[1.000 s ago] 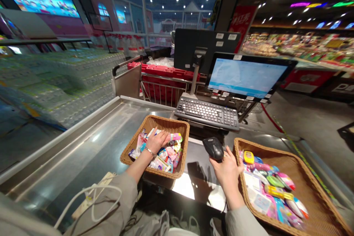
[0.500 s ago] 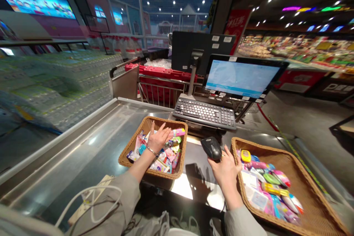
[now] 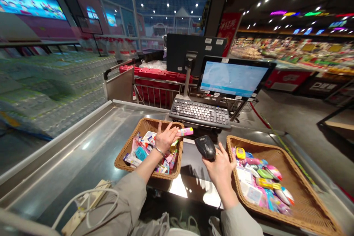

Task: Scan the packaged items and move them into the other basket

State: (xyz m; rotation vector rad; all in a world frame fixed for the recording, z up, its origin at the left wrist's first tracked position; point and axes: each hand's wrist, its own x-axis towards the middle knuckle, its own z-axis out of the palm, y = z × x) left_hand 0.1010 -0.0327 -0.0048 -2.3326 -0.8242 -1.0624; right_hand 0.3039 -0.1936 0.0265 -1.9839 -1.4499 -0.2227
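Observation:
My left hand [image 3: 166, 139] is over the left wicker basket [image 3: 119, 158], closed on a pink packet with a yellow end [image 3: 185, 131] that sticks out past the basket's right rim. Small colourful packaged goods [image 3: 141, 152] lie below that hand. A black barcode scanner [image 3: 205, 147] is gripped in my right hand [image 3: 220, 167], its head tilted toward the left basket. Just right of this hand stands a larger wicker basket [image 3: 293, 169], with colourful packaged items [image 3: 265, 182] in its left part. My palm hides part of the scanner's handle.
A black keyboard [image 3: 200, 112] and a lit screen [image 3: 233, 77] stand behind the baskets, on the steel counter [image 3: 96, 136]. A power strip [image 3: 85, 206] with white cable lies near my left sleeve. Beyond the counter are a metal cart [image 3: 155, 90] and stacked bottle packs [image 3: 49, 88].
My left hand has moved right with the pink packet, which now reaches over the basket's rim toward the scanner. The camera view has shifted slightly. The scanner remains in my right hand.

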